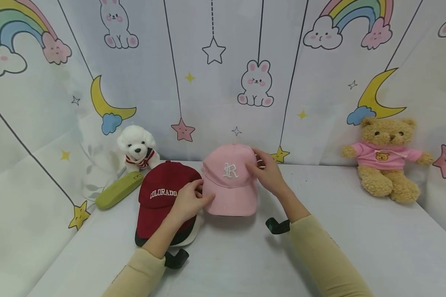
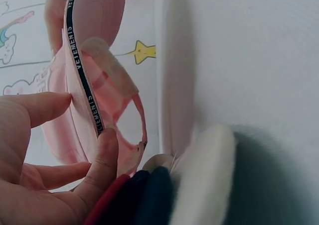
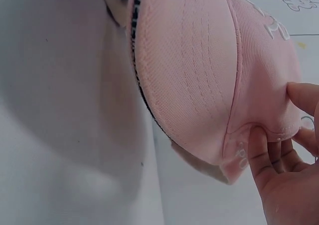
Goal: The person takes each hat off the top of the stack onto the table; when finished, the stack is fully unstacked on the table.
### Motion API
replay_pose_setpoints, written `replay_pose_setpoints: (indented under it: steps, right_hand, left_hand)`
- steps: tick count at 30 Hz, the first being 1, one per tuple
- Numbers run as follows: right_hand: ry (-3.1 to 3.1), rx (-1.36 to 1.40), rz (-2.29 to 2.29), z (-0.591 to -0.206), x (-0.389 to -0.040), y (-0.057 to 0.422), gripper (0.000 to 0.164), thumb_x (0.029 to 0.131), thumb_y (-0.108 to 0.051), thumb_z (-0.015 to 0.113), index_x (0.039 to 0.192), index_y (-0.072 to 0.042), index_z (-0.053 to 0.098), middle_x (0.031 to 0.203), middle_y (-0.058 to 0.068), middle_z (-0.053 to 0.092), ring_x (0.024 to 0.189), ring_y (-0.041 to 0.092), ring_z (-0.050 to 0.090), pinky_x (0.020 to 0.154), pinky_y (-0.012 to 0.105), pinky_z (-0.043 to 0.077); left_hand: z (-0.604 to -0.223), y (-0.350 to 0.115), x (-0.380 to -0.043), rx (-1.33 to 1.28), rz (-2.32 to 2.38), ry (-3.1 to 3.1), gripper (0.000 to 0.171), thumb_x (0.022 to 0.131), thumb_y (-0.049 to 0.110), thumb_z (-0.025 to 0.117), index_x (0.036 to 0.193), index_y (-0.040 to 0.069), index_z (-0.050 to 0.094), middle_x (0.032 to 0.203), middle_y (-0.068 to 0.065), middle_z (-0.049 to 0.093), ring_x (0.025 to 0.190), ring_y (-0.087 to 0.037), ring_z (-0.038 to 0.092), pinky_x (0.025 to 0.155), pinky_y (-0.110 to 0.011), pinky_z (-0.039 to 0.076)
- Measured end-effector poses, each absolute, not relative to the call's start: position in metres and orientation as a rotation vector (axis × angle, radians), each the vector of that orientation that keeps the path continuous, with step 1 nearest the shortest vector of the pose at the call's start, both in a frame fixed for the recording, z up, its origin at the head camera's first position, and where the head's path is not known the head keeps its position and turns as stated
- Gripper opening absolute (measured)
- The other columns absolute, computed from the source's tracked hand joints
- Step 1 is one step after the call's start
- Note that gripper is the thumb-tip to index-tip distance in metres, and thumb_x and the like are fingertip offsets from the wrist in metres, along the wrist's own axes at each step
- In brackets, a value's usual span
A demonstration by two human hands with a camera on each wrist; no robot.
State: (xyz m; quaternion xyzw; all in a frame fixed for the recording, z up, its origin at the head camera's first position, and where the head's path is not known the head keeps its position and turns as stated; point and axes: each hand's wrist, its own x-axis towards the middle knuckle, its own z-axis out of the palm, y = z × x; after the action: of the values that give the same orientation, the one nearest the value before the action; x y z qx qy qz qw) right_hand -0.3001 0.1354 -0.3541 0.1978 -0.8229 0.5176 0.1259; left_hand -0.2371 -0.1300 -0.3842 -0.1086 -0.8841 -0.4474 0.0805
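Both hands hold a pink baseball cap (image 1: 229, 200) with a white embroidered R, its front turned toward me. My left hand (image 1: 188, 201) pinches the edge of the brim; in the left wrist view the thumb (image 2: 103, 158) presses near a black lettered tape under it. On the other side, my right hand (image 1: 271, 173) grips the crown near the brim, with curled fingers (image 3: 260, 155) at the cap's lower edge. The back strap opening shows in the left wrist view. A dark red cap (image 1: 160, 210) lettered COLORADO lies beneath my left forearm, with a white brim (image 1: 196, 231) showing under it.
A white plush dog (image 1: 136, 144) sits at the back left, beside a green elongated case (image 1: 119, 192). At the back right a teddy bear (image 1: 388, 154) in a pink top leans on the patterned backdrop (image 1: 223, 95). The white table (image 1: 230, 264) stretches below.
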Motion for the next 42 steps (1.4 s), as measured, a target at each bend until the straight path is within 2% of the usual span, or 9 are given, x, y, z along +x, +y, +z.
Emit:
replay_pose_setpoints:
  steps: [5, 12, 15, 25, 32, 42]
  right_hand:
    - [-2.402, 0.579, 1.493, -0.358, -0.302, 0.136, 0.051, 0.099, -0.018, 0.065, 0.146, -0.002, 0.050, 0.117, 0.018, 0.057, 0.097, 0.030, 0.055, 0.076, 0.033, 0.051]
    - [-2.448, 0.539, 1.484, -0.362, -0.302, 0.138, 0.052, 0.099, -0.019, 0.065, 0.147, -0.003, 0.049, 0.120, 0.017, 0.056, 0.100, 0.030, 0.055, 0.079, 0.036, 0.052]
    - [-2.468, 0.521, 1.485, -0.365, -0.301, 0.138, 0.053, 0.100, -0.020, 0.064, 0.147, -0.004, 0.048, 0.120, 0.017, 0.056, 0.101, 0.030, 0.054, 0.078, 0.036, 0.053]
    - [-2.495, 0.473, 1.484, -0.374, -0.303, 0.139, 0.053, 0.100, -0.021, 0.064, 0.148, -0.005, 0.048, 0.121, 0.016, 0.056, 0.103, 0.030, 0.054, 0.082, 0.039, 0.052]
    - [-2.509, 0.445, 1.494, -0.379, -0.304, 0.140, 0.054, 0.099, -0.022, 0.065, 0.148, -0.005, 0.047, 0.123, 0.016, 0.056, 0.104, 0.030, 0.055, 0.084, 0.040, 0.052]
    - [-2.562, 0.404, 1.473, -0.385, -0.306, 0.141, 0.058, 0.100, -0.022, 0.063, 0.149, 0.000, 0.042, 0.126, 0.020, 0.055, 0.107, 0.033, 0.055, 0.085, 0.041, 0.052]
  left_hand:
    - [-0.387, -0.128, -0.238, -0.338, -1.309, -2.668, 0.060, 0.088, 0.023, 0.076, 0.137, -0.006, 0.055, 0.111, -0.015, 0.065, 0.083, -0.019, 0.061, 0.070, -0.032, 0.056]
    - [-0.387, -0.124, -0.236, -0.377, -1.245, -2.723, 0.056, 0.089, 0.023, 0.074, 0.133, -0.008, 0.057, 0.094, -0.011, 0.064, 0.076, -0.017, 0.058, 0.062, -0.030, 0.052]
    - [-0.388, -0.123, -0.235, -0.381, -1.228, -2.740, 0.055, 0.088, 0.023, 0.074, 0.130, -0.008, 0.058, 0.091, -0.010, 0.064, 0.076, -0.018, 0.059, 0.062, -0.031, 0.052]
    - [-0.388, -0.118, -0.232, -0.371, -1.181, -2.793, 0.062, 0.089, 0.025, 0.074, 0.135, -0.011, 0.054, 0.113, -0.018, 0.064, 0.094, -0.025, 0.062, 0.079, -0.041, 0.056]
    - [-0.389, -0.115, -0.230, -0.352, -1.179, -2.835, 0.068, 0.090, 0.025, 0.074, 0.142, -0.011, 0.048, 0.136, -0.027, 0.055, 0.122, -0.036, 0.057, 0.100, -0.050, 0.048]
    - [-0.391, -0.113, -0.229, -0.396, -1.137, -2.866, 0.067, 0.090, 0.024, 0.073, 0.143, -0.009, 0.048, 0.139, -0.025, 0.054, 0.126, -0.034, 0.055, 0.101, -0.050, 0.048]
